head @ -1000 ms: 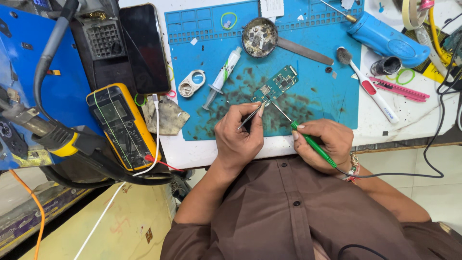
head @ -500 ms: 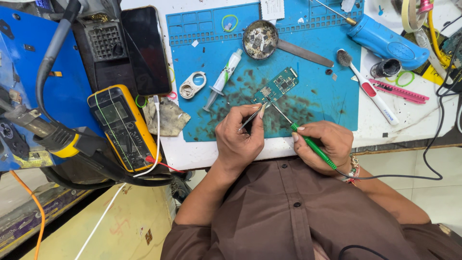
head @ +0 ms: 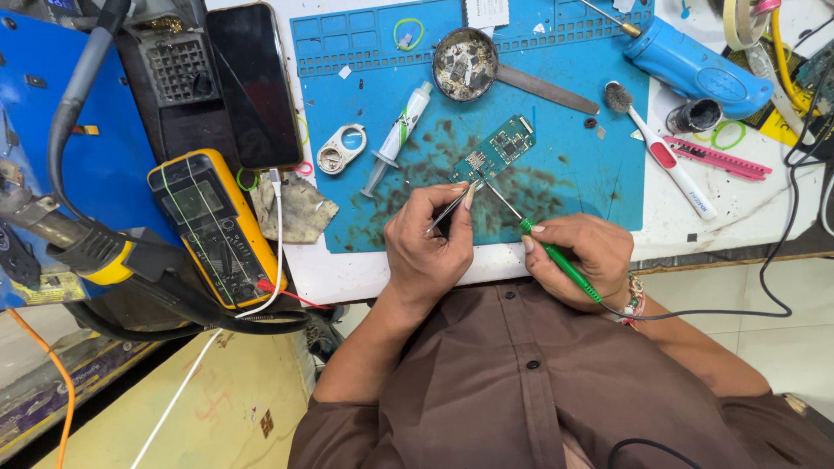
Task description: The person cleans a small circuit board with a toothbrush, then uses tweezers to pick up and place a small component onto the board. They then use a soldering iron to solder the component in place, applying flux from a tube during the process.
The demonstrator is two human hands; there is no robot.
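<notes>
A small green circuit board (head: 498,148) lies on the blue work mat (head: 573,130). My left hand (head: 430,247) grips metal tweezers (head: 452,208) whose tips point up at the board's lower end. My right hand (head: 578,256) holds a green-handled soldering iron (head: 556,256); its thin metal tip reaches up-left to the same end of the board. Both hands rest at the mat's near edge, close together.
A yellow multimeter (head: 208,226) and a black phone (head: 254,82) lie left of the mat. On the mat are a syringe (head: 398,135), a round metal dish (head: 465,62) and a white ring part (head: 340,148). A blue tool (head: 691,65), toothbrush (head: 665,156) and pink tool (head: 717,159) lie at right.
The view has shifted slightly. Both hands stay over the board's lower end with the tweezers and iron tip barely moved.
</notes>
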